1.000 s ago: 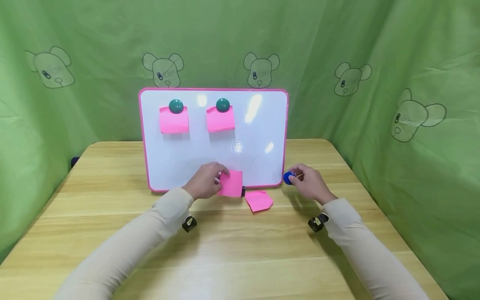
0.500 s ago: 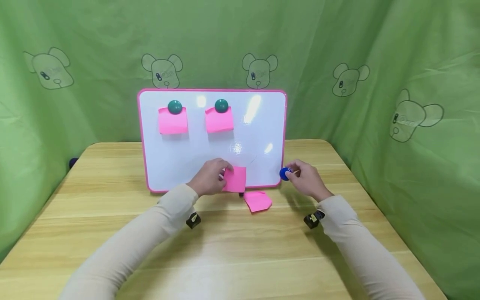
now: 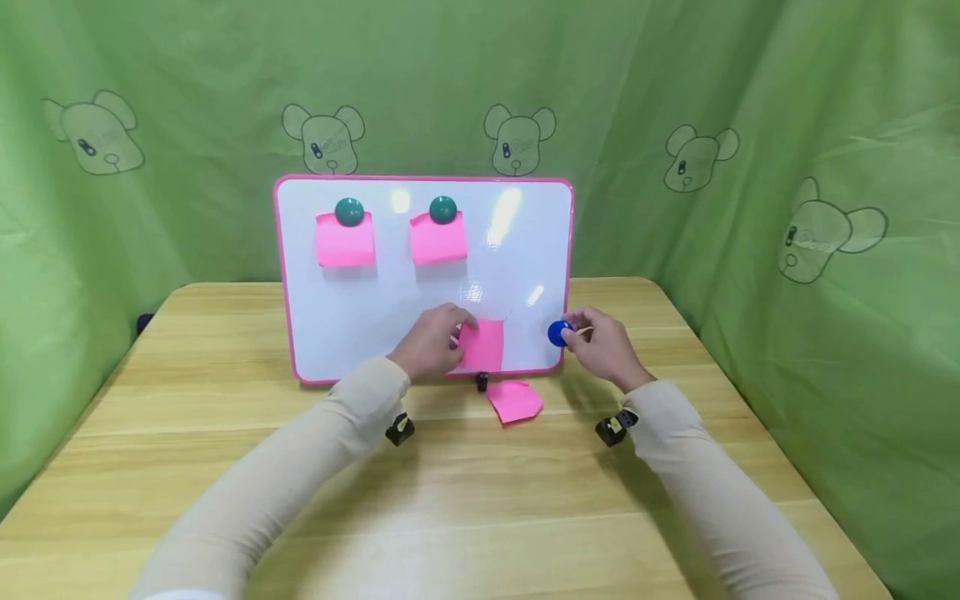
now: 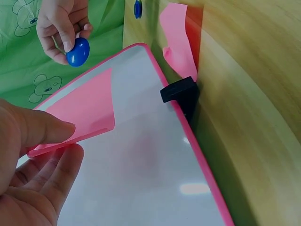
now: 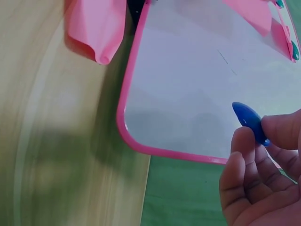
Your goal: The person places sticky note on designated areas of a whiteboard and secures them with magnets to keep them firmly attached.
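Note:
My left hand (image 3: pixel 429 343) pinches a pink sticky note (image 3: pixel 483 343) by its left edge, in front of the lower part of the whiteboard (image 3: pixel 375 325). Thumb and fingers grip the note's edge in the left wrist view. At the board's lower right, my right hand (image 3: pixel 606 348) holds a round blue magnet (image 3: pixel 559 333) between thumb and fingers. The right wrist view shows that magnet (image 5: pixel 249 121) edge-on, apart from the board. Higher up, two green magnets (image 3: pixel 349 212) hold two pink notes (image 3: pixel 345 242) on the board.
Another pink note (image 3: pixel 515 402), its edges curled, lies on the wooden table (image 3: pixel 480 517) before the board. A black clip-like piece (image 4: pixel 181 92) sits at the board's bottom edge. Another blue round piece (image 4: pixel 138 8) lies on the table. Green curtains (image 3: pixel 427 67) surround the table.
The left hand has moved up and to the right with the pink note, now in front of the board. The right hand has brought the blue magnet left and up, closer to the note.

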`<state>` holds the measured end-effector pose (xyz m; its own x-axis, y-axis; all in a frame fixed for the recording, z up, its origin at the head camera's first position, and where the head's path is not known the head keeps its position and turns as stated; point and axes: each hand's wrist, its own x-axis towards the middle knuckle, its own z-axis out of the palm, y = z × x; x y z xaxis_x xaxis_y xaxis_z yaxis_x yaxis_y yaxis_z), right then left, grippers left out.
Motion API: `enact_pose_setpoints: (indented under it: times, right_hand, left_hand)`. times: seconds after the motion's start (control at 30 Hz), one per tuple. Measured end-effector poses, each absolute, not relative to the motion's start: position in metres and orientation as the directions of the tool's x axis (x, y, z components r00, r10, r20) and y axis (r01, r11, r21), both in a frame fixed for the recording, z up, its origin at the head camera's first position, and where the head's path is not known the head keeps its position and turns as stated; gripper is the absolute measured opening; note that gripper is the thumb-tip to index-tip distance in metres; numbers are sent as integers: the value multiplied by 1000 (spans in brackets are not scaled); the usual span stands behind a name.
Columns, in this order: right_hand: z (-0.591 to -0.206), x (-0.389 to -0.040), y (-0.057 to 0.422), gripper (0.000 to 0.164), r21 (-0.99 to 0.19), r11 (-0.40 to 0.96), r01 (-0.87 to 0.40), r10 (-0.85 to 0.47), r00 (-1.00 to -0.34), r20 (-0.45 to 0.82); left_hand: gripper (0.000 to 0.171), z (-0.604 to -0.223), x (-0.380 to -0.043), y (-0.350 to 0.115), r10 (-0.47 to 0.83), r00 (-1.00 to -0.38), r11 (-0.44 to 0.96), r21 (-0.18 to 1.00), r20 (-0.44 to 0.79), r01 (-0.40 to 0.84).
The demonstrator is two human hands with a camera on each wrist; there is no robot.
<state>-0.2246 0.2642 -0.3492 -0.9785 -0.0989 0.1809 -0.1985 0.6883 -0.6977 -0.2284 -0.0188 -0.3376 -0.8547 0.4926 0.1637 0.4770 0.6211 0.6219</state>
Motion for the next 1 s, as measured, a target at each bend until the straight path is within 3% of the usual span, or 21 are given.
enact_pose_setpoints:
  times: [1.0]
  right_hand:
    - [-318,-244,241,23,-736,637,-228,-71,-968,239]
  left_hand:
    - [46,-305,-253,7,431,-880,664,591,198,458]
